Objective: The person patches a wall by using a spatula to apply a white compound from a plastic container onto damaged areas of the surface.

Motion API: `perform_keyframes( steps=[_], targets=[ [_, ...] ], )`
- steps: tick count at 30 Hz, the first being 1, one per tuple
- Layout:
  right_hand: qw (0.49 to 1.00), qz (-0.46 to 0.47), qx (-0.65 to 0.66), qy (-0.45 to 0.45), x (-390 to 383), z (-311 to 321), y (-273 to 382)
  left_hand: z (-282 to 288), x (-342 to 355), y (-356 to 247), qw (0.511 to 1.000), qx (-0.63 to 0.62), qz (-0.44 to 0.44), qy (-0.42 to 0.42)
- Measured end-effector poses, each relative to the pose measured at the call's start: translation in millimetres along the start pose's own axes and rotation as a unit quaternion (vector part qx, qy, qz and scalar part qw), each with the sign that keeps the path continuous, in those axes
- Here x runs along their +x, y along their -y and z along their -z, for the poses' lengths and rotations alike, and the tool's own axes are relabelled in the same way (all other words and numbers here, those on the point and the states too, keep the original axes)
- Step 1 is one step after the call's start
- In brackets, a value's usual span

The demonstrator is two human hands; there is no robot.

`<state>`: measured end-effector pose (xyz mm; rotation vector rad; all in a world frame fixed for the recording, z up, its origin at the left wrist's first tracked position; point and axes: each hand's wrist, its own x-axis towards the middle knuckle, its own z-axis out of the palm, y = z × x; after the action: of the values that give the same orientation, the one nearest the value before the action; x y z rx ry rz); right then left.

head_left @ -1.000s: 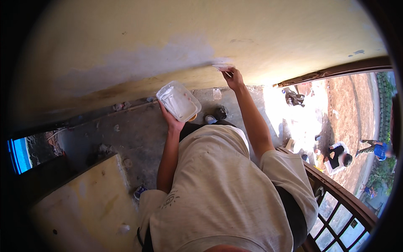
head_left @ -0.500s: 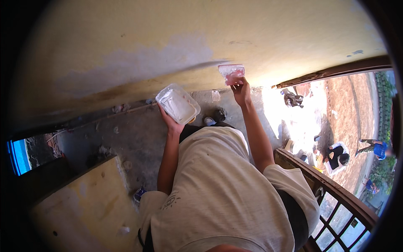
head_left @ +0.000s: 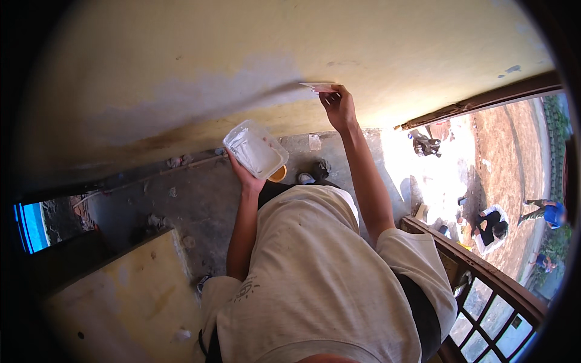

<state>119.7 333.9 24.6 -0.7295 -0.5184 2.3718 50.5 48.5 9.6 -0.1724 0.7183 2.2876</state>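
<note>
My left hand (head_left: pixel 243 175) is wrapped round the side of a clear plastic tub (head_left: pixel 279 160), which is tilted and has white paste (head_left: pixel 243 148) smeared inside. In my right hand (head_left: pixel 340 110) is a thin, flat, pinkish putty spreader (head_left: pixel 319 87), gripped by one edge and seen nearly edge-on. The spreader is up against or very close to the yellowish wall (head_left: pixel 375 42); whether it touches, I cannot tell. A whitish patch (head_left: pixel 242 81) on that wall lies to the left of the spreader.
An orange bucket (head_left: pixel 278 174) is on the grey floor (head_left: pixel 181 206) below the tub. A stained yellow panel (head_left: pixel 130 296) stands at lower left, a brown barred frame (head_left: pixel 484 296) at lower right. Outside are a dark plastic bag (head_left: pixel 426 145), a crouching person (head_left: pixel 493 230) and another in blue (head_left: pixel 552 214).
My right hand has moved up and slightly left toward the wall, turning the spreader from face-on to nearly edge-on. The tub stays almost in place; the orange bucket shows more.
</note>
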Motion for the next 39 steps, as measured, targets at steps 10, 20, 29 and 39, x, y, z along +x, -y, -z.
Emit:
perform_keyframes(
  steps=[10, 20, 29, 39],
  targets=[
    [0.981, 0.091, -0.134, 0.108, -126.3, -29.1, 28.6, -12.6, -1.0, -0.5, 0.997, 0.024, 0.063, 0.022],
    [0.871, 0.167, -0.445, 0.129, -192.9, -97.4, -48.2, 2.6, -22.5, -35.3, 0.993, 0.032, 0.079, 0.086],
    [0.657, 0.228, -0.709, 0.119, -225.7, -135.1, -125.9, 0.9, -80.8, -64.4, 0.992, 0.097, 0.039, 0.067],
    [0.607, 0.211, -0.743, 0.185, -275.9, -130.5, -191.6, 56.5, -123.5, -77.3, 0.996, 0.017, 0.069, 0.055]
  ],
)
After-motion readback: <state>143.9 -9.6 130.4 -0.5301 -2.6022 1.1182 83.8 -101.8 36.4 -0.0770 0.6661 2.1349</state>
